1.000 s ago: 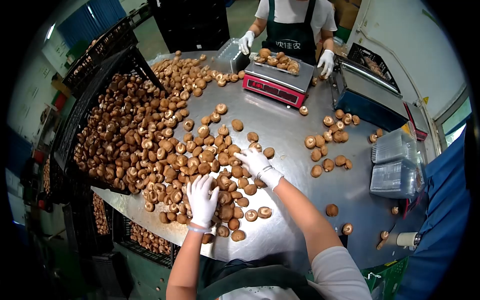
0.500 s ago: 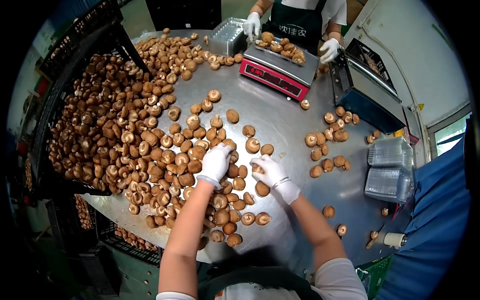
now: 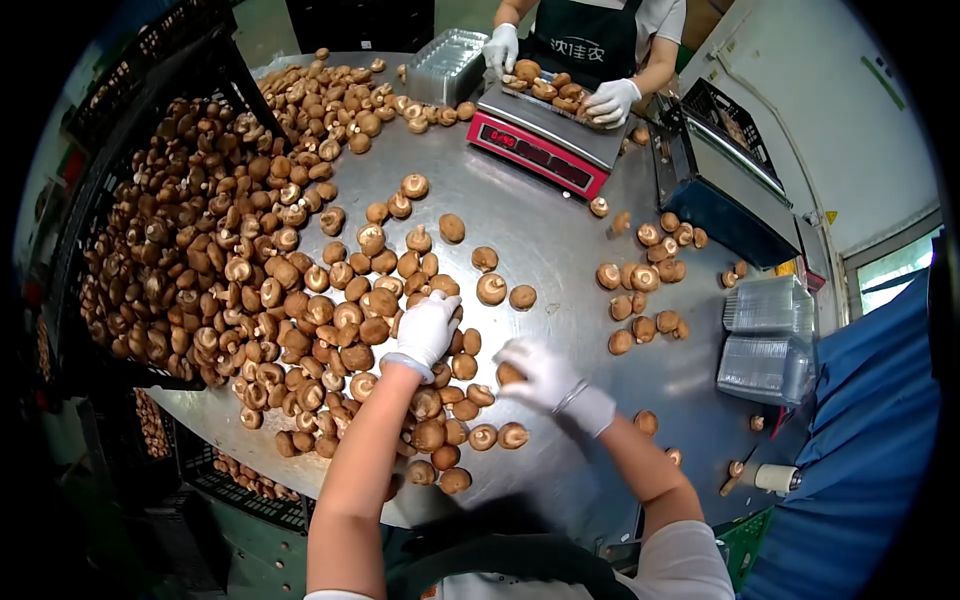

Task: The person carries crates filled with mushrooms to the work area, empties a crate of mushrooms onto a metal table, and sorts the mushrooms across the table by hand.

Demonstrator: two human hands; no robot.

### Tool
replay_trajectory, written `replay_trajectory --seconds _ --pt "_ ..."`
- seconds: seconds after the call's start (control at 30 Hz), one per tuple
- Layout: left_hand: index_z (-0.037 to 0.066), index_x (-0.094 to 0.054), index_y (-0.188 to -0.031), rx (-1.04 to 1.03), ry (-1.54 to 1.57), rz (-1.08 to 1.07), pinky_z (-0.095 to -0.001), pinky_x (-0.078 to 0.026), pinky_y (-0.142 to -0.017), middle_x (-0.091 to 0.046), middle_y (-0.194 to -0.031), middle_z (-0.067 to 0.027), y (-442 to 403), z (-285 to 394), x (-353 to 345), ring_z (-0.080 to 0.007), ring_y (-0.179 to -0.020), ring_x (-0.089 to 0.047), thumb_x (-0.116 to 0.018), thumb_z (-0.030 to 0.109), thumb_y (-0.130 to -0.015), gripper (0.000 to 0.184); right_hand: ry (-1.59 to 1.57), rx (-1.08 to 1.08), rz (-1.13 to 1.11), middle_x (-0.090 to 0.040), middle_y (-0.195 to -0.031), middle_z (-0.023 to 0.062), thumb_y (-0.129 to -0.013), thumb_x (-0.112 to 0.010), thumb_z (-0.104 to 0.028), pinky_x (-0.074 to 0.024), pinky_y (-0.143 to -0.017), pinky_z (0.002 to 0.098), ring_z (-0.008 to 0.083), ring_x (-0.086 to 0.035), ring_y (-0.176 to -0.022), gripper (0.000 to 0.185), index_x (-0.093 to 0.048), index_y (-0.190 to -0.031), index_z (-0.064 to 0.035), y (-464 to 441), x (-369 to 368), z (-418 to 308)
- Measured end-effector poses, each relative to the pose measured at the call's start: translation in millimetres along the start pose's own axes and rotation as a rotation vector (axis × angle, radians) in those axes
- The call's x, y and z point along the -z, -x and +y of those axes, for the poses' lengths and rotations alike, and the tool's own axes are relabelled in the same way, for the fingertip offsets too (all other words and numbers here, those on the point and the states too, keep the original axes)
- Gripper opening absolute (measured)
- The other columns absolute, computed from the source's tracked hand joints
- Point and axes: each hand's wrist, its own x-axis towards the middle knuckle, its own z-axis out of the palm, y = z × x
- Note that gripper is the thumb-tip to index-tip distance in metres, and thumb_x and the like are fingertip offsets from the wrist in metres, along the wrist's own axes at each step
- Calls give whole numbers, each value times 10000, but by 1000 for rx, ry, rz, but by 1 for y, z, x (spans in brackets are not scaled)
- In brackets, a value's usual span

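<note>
Brown mushrooms (image 3: 180,240) are heaped over the left of the metal table (image 3: 560,420), thinning out toward the middle. My left hand (image 3: 427,328), in a white glove, rests on the loose mushrooms at the heap's right edge, its fingers curled over a mushroom (image 3: 444,286). To its right, my right hand (image 3: 545,375) is gloved too and blurred, with its fingers closed around a mushroom (image 3: 509,373) whose brown cap shows at the fingertips. Two mushrooms (image 3: 512,435) lie just below my right hand.
Across the table a co-worker's gloved hands (image 3: 612,101) hold a tray of mushrooms (image 3: 548,88) on a red scale (image 3: 530,150). Clear containers (image 3: 765,370) are stacked at the right, near small mushroom groups (image 3: 640,278). Behind stands a wrapping machine (image 3: 725,185); black crates (image 3: 60,270) flank the heap.
My right hand has moved down, toward me, with a mushroom. My left hand stays over the same mushrooms. The co-worker's hand has come onto the tray, and the whole view has shifted slightly.
</note>
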Motion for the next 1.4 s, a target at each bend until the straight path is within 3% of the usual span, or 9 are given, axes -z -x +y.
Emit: replay_trajectory --seconds 0.17,0.23,0.47,0.57,0.77,0.93,1.1,1.23,1.4 --pt "56 -594 -1131 -69 385 298 -373 -478 -862 -621 -1070 -156 28 -10 33 -316 -977 -603 -597 145 -839 305 -5 -120 -130 -531 -1100 95 -751 -675 -303 -478 -867 376 266 -513 -1058 433 -562 -1130 -129 -9 -14 6" --pt "51 -589 -1164 67 691 286 -321 -478 -854 -637 -1092 -100 45 -25 45 -225 -965 -612 -583 162 -877 308 184 -405 79 -539 -1059 98 -755 -675 -294 -493 -817 388 271 -528 -1020 438 -545 -1148 -148 -37 15 5" --pt "101 -623 -1127 544 1181 627 -251 -468 -765 -630 -1056 -49 134 -43 98 -130 -922 -597 -568 335 -890 338 403 -309 84 -563 -966 93 -769 -659 -277 -501 -713 421 287 -567 -906 411 -511 -1143 -193 -98 -11 38" --pt "80 -613 -1135 557 1101 841 -280 -424 -803 -611 -1060 -37 190 -71 113 -139 -969 -549 -604 480 -820 510 334 -191 112 -599 -896 89 -788 -622 -254 -508 -676 406 288 -593 -841 295 -544 -1066 -196 -92 -1 54" --pt "-22 -476 -1282 863 458 1206 -324 -373 -985 -530 -1262 -118 378 -236 97 -211 -1135 -511 -472 169 -956 379 530 -295 253 -615 -898 63 -751 -661 -307 -493 -663 412 274 -606 -827 304 -579 -1023 -201 -64 98 99" --pt "-16 -459 -1304 752 219 1110 -332 -345 -1021 -487 -1308 -146 342 -202 105 -236 -1178 -475 -508 125 -930 403 770 -415 217 -620 -844 80 -707 -716 -369 -488 -680 407 279 -613 -799 418 -625 -1066 -174 -52 147 150" --pt "27 -516 -1231 436 187 863 -382 -357 -1038 -491 -1290 -119 182 -127 96 -252 -1207 -447 -574 95 -858 384 11 -329 354 -662 -997 124 -782 -642 -327 -492 -814 373 295 -625 -918 334 -665 -1031 -105 -148 76 90" --pt "21 -577 -1158 133 168 617 -394 -382 -1005 -558 -1215 -156 90 -86 74 -300 -1158 -497 -660 192 -810 396 146 -48 200 -554 -1211 107 -805 -621 -285 -466 -887 377 285 -535 -1098 406 -575 -1192 -171 -223 -5 81" --pt "41 -558 -1178 37 35 298 -410 -418 -935 -545 -1198 -148 34 -73 40 -325 -1102 -511 -696 230 -760 479 -82 -229 73 -566 -1093 99 -810 -604 -244 -474 -852 385 263 -545 -1020 286 -615 -1082 -158 -240 -27 73"
